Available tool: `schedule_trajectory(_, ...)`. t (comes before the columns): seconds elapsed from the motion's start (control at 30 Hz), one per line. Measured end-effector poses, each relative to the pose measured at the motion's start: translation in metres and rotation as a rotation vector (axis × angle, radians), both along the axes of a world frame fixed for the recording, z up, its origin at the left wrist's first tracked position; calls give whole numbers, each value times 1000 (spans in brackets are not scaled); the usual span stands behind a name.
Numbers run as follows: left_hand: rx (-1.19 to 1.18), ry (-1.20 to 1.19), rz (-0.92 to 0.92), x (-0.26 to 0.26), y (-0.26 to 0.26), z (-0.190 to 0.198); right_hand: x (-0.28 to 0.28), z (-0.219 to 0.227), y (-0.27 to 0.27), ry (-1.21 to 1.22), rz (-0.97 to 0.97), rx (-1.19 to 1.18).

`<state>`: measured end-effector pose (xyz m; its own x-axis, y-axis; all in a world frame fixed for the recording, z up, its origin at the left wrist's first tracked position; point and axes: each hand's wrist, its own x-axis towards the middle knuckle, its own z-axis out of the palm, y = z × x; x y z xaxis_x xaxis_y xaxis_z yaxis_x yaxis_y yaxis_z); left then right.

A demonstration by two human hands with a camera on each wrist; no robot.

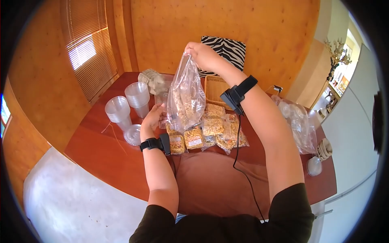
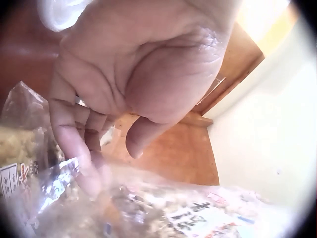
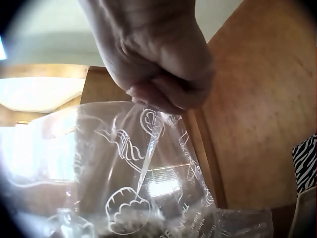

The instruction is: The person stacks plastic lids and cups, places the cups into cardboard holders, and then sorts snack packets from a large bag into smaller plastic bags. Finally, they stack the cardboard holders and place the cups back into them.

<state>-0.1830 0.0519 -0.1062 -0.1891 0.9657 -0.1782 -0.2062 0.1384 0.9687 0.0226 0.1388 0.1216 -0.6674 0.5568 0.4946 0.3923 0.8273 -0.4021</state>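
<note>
A clear plastic bag with packets inside hangs upright over the table. My right hand pinches its gathered top; in the right wrist view the fingers of that hand curl round the film, above white printed drawings. At the bag's lower left side is my left hand, its fingers reaching to the film. In the left wrist view the fingers of this hand are slightly bent against the clear plastic, thumb apart. Packets of yellow snacks lie below the bag.
Stacked clear cups and lids stand on the left of the red-brown table. Behind are a wicker basket and a zebra-pattern cushion. More plastic bags lie right. A black cable hangs from the right wrist.
</note>
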Motion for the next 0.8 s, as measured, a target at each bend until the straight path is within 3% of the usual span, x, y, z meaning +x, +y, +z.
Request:
schedule_trajectory(0.1,7,22,-7,5,1,7,8,11,-5,111,-8,-166)
schedule_trajectory(0.23,39,99,-33,1,3,2,34,17,-2,232,-75,-166)
schedule_trajectory(0.3,35,153,-21,2,4,3,53,16,-2,283,-75,-275)
schedule_trajectory(0.63,86,464,74,13,7,9,206,-17,24,606,-159,-446)
schedule_trajectory(0.67,93,601,80,9,10,7,221,-23,21,641,-172,-449)
schedule_trajectory(0.8,247,996,192,22,20,10,306,-57,-4,1162,-296,-301)
